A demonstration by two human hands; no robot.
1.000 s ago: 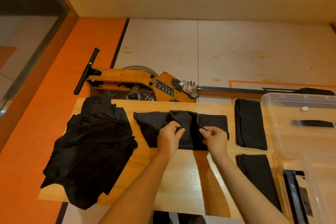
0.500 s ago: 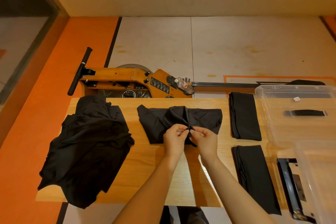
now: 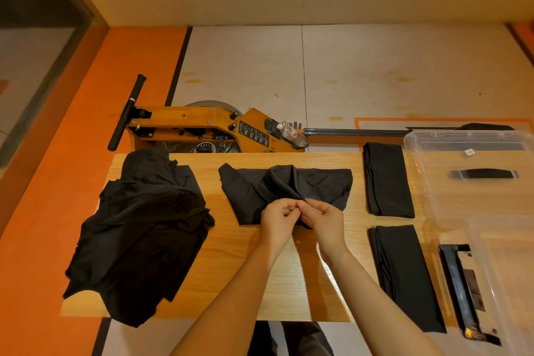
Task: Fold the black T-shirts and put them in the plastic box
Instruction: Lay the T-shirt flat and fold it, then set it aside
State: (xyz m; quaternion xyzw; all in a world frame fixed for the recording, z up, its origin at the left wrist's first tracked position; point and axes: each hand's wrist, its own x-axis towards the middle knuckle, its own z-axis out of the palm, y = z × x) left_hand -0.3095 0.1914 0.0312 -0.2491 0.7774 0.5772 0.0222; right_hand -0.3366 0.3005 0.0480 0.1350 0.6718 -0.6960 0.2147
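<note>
A black T-shirt [image 3: 251, 196] lies bunched in the middle of the wooden table [image 3: 231, 254]. My left hand [image 3: 277, 220] and my right hand [image 3: 323, 218] meet at its near edge, and both pinch a raised fold of the cloth. A heap of unfolded black T-shirts [image 3: 141, 234] covers the table's left end. Two folded black T-shirts lie to the right, one at the back [image 3: 387, 179] and one at the front [image 3: 404, 274]. The clear plastic box [image 3: 474, 191] stands at the far right.
An orange rowing machine [image 3: 202, 130] with a black handle and a water bottle [image 3: 291, 134] lies on the floor behind the table. The box's clear lid with a black clip [image 3: 468, 292] sits at the right front corner.
My two hands have come together from apart, gathering the shirt's middle into a raised fold at its near edge. The shirt is more bunched than before.
</note>
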